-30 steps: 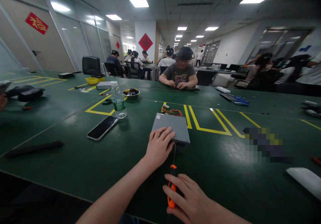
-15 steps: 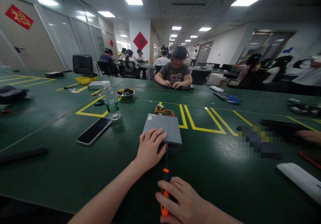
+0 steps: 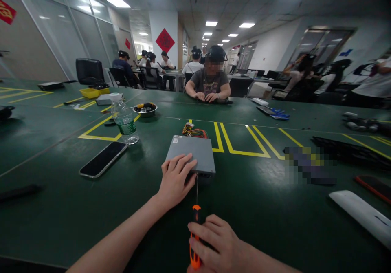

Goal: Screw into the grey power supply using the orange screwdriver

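Observation:
A grey metal box (image 3: 195, 153) lies on the green table, with a bundle of coloured wires (image 3: 194, 131) at its far side. My left hand (image 3: 177, 179) rests on the box's near left part, fingers spread over the top and the thumb by the near edge. In my right hand (image 3: 214, 242) is an orange and black screwdriver (image 3: 196, 216), its shaft pointing away from me. The shaft reaches the near side of the box; its tip is too small to make out there.
Left of the box are a phone (image 3: 103, 159), a plastic bottle (image 3: 126, 122) and a metal bowl (image 3: 145, 110). A white case (image 3: 360, 214) lies at the right. Across the table (image 3: 244, 191) sits a person (image 3: 212, 79).
The whole view has shifted, so the box and both hands appear slightly further left. My left hand remains on the box and my right hand still grips the screwdriver, with its fingers slightly shifted.

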Demonstrator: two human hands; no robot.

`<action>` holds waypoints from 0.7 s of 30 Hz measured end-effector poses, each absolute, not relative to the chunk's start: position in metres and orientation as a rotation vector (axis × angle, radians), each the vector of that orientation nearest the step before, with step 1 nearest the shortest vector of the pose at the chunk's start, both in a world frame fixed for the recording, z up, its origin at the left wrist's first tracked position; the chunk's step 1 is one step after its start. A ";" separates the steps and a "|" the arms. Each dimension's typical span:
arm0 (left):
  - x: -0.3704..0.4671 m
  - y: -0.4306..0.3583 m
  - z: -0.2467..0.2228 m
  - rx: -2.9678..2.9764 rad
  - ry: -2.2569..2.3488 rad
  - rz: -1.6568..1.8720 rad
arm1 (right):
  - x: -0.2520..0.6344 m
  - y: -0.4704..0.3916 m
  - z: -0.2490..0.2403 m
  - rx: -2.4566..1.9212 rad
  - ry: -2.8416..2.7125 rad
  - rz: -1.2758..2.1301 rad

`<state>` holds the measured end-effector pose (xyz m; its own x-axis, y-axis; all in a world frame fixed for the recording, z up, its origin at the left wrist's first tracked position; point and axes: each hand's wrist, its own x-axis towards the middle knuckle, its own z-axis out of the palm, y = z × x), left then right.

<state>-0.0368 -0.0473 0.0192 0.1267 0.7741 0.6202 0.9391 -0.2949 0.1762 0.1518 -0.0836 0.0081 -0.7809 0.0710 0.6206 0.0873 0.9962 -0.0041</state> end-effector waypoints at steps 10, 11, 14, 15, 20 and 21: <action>-0.037 -0.047 0.019 -2.159 -1.666 -0.900 | 0.154 -0.085 0.018 -0.187 -2.621 -0.081; -0.038 -0.047 0.019 -2.163 -1.669 -0.896 | 0.154 -0.086 0.018 -0.185 -2.591 -0.086; -0.038 -0.047 0.019 -2.178 -1.679 -0.891 | 0.154 -0.084 0.015 -0.159 -2.494 -0.063; -0.038 -0.047 0.019 -2.181 -1.680 -0.891 | 0.153 -0.083 0.013 -0.139 -2.465 -0.057; -0.037 -0.048 0.018 -2.167 -1.678 -0.912 | 0.154 -0.082 0.007 -0.144 -2.447 -0.051; -0.037 -0.047 0.018 -2.162 -1.676 -0.915 | 0.154 -0.082 0.008 -0.161 -2.479 -0.049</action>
<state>-0.0372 -0.0475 0.0179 0.1380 0.7761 0.6153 0.9372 -0.3033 0.1724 0.1542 -0.0823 0.0077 -0.7844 0.1034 0.6115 0.1276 0.9918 -0.0041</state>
